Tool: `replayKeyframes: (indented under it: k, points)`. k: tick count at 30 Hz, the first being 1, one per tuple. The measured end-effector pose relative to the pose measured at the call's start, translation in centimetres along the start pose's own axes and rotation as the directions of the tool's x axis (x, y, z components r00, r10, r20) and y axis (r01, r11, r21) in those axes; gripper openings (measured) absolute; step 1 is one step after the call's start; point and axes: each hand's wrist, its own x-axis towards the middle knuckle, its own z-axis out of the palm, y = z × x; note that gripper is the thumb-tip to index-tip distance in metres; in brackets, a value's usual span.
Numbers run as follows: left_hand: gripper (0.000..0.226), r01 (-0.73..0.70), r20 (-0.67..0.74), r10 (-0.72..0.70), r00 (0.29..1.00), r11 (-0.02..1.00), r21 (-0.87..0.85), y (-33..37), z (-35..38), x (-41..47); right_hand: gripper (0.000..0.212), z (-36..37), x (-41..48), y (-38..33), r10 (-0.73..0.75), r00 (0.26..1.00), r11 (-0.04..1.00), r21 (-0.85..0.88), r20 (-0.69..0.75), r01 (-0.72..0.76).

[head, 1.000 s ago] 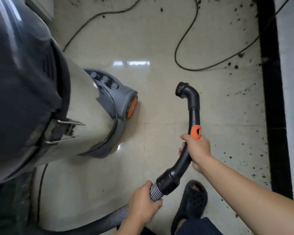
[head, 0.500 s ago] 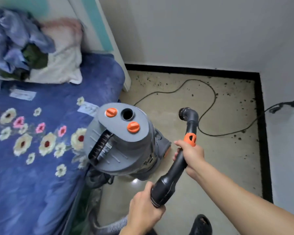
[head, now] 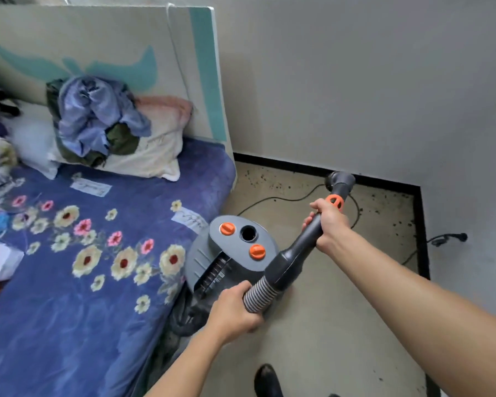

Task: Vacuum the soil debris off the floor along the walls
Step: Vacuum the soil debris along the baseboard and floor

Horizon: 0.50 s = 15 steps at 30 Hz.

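Note:
My right hand (head: 328, 222) grips the black vacuum wand (head: 301, 247) just below its orange slider. The wand's round brush nozzle (head: 340, 181) is held up in the air, pointing toward the far wall. My left hand (head: 232, 310) holds the ribbed grey hose (head: 259, 293) where it joins the wand. The grey vacuum canister (head: 226, 253) with two orange knobs stands on the floor beside the bed. Dark soil specks (head: 272, 181) lie scattered on the beige tiles along the black baseboard (head: 384, 186) of the far and right walls.
A bed with a blue flowered cover (head: 98, 267), a pillow and piled clothes fills the left side. A black power cord (head: 281, 199) loops over the floor to a plug (head: 453, 237) on the right wall. My dark shoe (head: 267, 379) shows at the bottom.
My view has lifted from the floor to take in the bed and the walls. The wand has swung up and to the right, and both hands have kept their hold.

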Motion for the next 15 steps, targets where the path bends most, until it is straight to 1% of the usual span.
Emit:
replayKeyframes:
  k: [2, 4, 5, 7, 8, 9, 12, 15]
  points:
    - [0.025, -0.030, 0.073, 0.034, 0.997, 0.998, -0.058, 0.7, 0.7, 0.8, 0.011, 0.3, -0.5, -2.6, -0.059, 0.998, 0.997, -0.051, 0.008, 0.060]
    - [0.027, -0.068, 0.089, 0.077, 0.993, 0.992, -0.103, 2.7, 1.3, 1.9, 0.011, 0.2, -0.8, -5.0, -0.105, 0.992, 0.992, -0.057, 0.064, 0.109]
    - [0.027, -0.080, 0.094, 0.093, 0.991, 0.988, -0.133, 4.0, 1.7, 2.4, 0.012, -0.1, -0.9, -5.9, -0.107, 0.988, 0.993, -0.042, 0.113, 0.113]
    - [0.026, -0.112, 0.106, 0.132, 0.985, 0.977, -0.181, 6.6, 2.5, 3.2, 0.016, -0.7, -1.2, -7.1, -0.067, 0.970, 0.997, -0.033, 0.234, 0.077]
    - [0.025, -0.130, 0.114, 0.153, 0.982, 0.973, -0.191, 7.8, 2.8, 3.7, 0.017, -1.1, -1.1, -7.5, -0.054, 0.965, 0.996, -0.054, 0.257, 0.070]
    - [0.024, -0.139, 0.129, 0.165, 0.978, 0.971, -0.194, 8.8, 3.2, 4.3, 0.017, -1.4, -0.8, -7.9, -0.064, 0.969, 0.993, -0.082, 0.238, 0.086]
    - [0.025, -0.135, 0.177, 0.171, 0.969, 0.970, -0.201, 11.1, 4.5, 6.6, 0.017, -2.2, 0.8, -9.7, -0.177, 0.980, 0.973, -0.131, 0.091, 0.188]
    - [0.028, -0.124, 0.213, 0.166, 0.963, 0.972, -0.198, 13.0, 6.0, 9.4, 0.016, -3.1, 3.3, -12.3, -0.229, 0.973, 0.964, -0.131, 0.022, 0.230]
